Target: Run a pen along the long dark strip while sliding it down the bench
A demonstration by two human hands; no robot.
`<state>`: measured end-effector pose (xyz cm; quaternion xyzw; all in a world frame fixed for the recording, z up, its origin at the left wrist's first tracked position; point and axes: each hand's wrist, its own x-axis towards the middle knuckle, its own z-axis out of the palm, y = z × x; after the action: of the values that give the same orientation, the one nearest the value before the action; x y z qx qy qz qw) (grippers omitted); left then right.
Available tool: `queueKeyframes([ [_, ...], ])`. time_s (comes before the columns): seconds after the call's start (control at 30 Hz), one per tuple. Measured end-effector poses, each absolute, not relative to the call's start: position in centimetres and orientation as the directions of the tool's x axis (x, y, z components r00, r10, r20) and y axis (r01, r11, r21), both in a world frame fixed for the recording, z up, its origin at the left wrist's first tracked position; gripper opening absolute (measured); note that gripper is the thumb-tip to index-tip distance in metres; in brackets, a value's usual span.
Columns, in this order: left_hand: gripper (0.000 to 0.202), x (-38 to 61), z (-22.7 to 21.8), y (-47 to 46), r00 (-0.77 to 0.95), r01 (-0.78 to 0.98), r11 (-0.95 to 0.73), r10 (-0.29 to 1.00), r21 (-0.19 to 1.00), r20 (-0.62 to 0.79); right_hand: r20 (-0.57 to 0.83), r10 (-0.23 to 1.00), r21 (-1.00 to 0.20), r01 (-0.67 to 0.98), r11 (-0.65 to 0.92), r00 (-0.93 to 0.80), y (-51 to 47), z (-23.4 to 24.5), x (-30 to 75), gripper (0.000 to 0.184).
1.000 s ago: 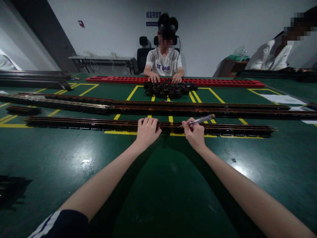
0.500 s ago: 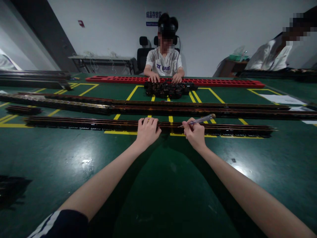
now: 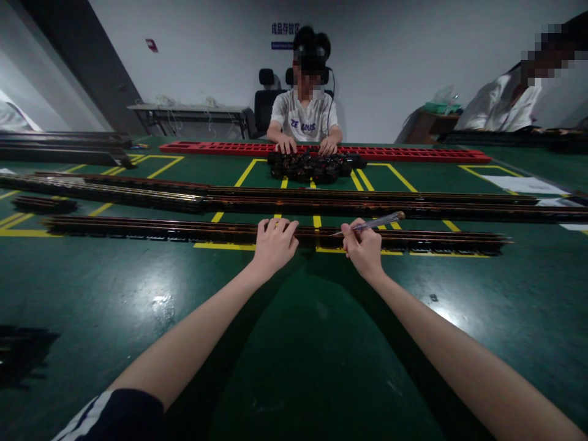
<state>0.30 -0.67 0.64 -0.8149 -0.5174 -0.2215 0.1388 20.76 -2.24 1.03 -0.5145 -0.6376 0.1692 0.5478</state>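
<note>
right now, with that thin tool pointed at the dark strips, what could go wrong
The thin tool in the right hand might slip and scratch the glossy dark strips.

Its tip points toward the left hand, so a slip could jab the fingers.

The long bundle might shift, since only the left hand appears to steady it.
</note>
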Motion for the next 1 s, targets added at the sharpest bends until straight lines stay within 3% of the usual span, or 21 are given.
queueKeyframes([
  [0.63,0.034,0.25,0.68,-0.56,0.378,0.896,-0.444,0.78,0.014,0.499,0.54,0.827,-0.74,0.556,0.38,0.153,-2.29,0.94,20.83,0.033],
  [1.0,0.037,0.31,0.82,-0.66,0.382,0.896,-0.443,0.788,0.014,0.483,0.531,0.837,-0.753,0.524,0.398,0.128,-2.22,0.94,20.73,0.038],
])
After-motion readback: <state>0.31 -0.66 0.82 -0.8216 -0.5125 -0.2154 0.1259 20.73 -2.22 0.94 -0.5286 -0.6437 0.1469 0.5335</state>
